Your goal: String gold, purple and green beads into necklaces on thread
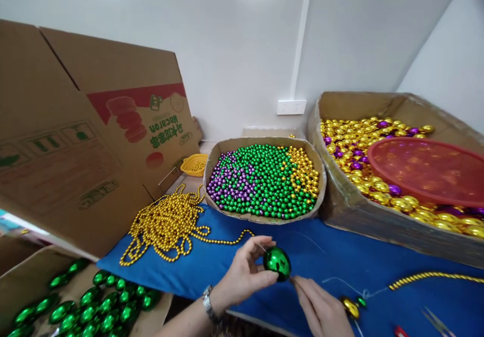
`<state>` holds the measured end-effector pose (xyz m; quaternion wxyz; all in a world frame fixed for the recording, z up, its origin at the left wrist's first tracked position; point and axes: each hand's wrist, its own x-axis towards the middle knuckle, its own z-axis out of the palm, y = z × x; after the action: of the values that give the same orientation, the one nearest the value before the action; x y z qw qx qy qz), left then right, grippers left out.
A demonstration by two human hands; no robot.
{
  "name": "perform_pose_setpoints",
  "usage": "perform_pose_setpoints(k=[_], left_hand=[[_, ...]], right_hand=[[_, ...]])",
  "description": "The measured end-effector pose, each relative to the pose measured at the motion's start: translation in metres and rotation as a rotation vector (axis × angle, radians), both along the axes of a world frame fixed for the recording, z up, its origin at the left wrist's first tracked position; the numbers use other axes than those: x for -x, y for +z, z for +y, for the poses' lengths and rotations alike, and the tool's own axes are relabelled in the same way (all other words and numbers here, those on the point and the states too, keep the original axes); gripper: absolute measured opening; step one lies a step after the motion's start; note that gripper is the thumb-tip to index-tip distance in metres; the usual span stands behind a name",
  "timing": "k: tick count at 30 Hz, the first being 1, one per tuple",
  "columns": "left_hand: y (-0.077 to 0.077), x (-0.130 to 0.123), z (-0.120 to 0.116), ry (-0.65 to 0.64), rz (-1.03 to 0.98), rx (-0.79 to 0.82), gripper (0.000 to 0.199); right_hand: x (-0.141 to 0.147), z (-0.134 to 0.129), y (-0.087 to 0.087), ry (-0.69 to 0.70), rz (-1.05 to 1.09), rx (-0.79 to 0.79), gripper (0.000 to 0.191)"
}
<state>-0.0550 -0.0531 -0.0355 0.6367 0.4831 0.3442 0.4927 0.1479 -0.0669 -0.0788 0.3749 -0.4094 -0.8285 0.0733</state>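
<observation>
A large shiny green bead (pixel 277 263) is pinched between the thumb and fingers of my left hand (pixel 245 271). Just below its right side, my right hand (pixel 321 304) has its fingers pressed together on something thin at the bead's lower end, mostly hidden by the fingers. A thin pale line shows near the bead's upper left. To the right of my right hand lie a gold bead (pixel 350 307) and a small green bead (pixel 361 302) on clear thread, which leads to a gold bead strand (pixel 434 275).
A box of small purple, green and gold beads (pixel 207 188) stands ahead. Right of it, a larger box (pixel 359 221) holds gold and purple beads and a red basin (pixel 427 170). Gold bead chains (pixel 166 226) lie left. Scissors (pixel 436 322) rest lower right; large green beads (pixel 109 301) lower left.
</observation>
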Motion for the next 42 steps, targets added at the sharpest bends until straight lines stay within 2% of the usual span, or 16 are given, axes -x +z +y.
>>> perform_pose_setpoints(k=[2,6,8,10,13,16,17,19,22,24,26,29,32,34,38,42], left_hand=[[0.002,-0.003,0.005,-0.01,0.02,-0.01,0.055],[0.007,-0.009,0.012,-0.055,0.067,-0.017,0.056],[0.015,-0.01,0.02,-0.143,0.102,-0.051,0.056],[0.026,-0.012,0.034,-0.167,0.107,-0.119,0.047],[0.043,-0.021,0.074,-0.002,0.213,-0.259,0.036],[0.049,-0.041,0.126,0.096,0.698,-0.462,0.027],[0.047,-0.049,0.143,0.081,0.865,-0.516,0.025],[0.041,-0.066,0.172,0.047,1.01,-0.551,0.02],[0.029,-0.083,0.2,-0.014,1.055,-0.535,0.01],[0.024,-0.089,0.209,-0.046,1.066,-0.518,0.014],[0.022,-0.091,0.211,-0.057,1.051,-0.503,0.017],[0.027,-0.087,0.204,-0.041,0.97,-0.47,0.008],[0.036,-0.077,0.182,-0.037,0.851,-0.416,0.024],[0.04,-0.068,0.161,-0.052,0.61,-0.299,0.03],[0.045,-0.051,0.119,-0.078,-0.085,0.107,0.023],[0.046,-0.043,0.098,-0.032,-0.248,0.245,0.023]], right_hand=[[-0.001,0.001,0.002,-0.003,0.008,0.027,0.034],[-0.006,0.004,0.001,0.008,0.013,-0.033,0.032],[-0.011,0.006,0.0,0.012,0.062,-0.034,0.032],[-0.015,0.007,0.003,-0.002,0.127,-0.004,0.03],[-0.021,0.008,0.009,-0.037,0.182,0.039,0.023],[-0.025,0.008,0.014,-0.053,0.19,0.041,0.021],[-0.026,0.009,0.014,-0.057,0.191,0.028,0.021],[-0.028,0.01,0.014,-0.077,0.192,0.008,0.022],[-0.03,0.01,0.012,-0.112,0.186,0.012,0.024],[-0.032,0.01,0.011,-0.132,0.177,0.027,0.025],[-0.034,0.009,0.011,-0.142,0.177,0.029,0.026],[-0.037,0.008,0.012,-0.153,0.185,0.015,0.027],[-0.04,0.008,0.013,-0.188,0.169,-0.01,0.026],[-0.041,0.009,0.012,-0.211,0.151,-0.038,0.026],[-0.038,0.011,0.01,-0.227,0.123,-0.061,0.027],[-0.034,0.01,0.011,-0.213,0.095,-0.104,0.028]])
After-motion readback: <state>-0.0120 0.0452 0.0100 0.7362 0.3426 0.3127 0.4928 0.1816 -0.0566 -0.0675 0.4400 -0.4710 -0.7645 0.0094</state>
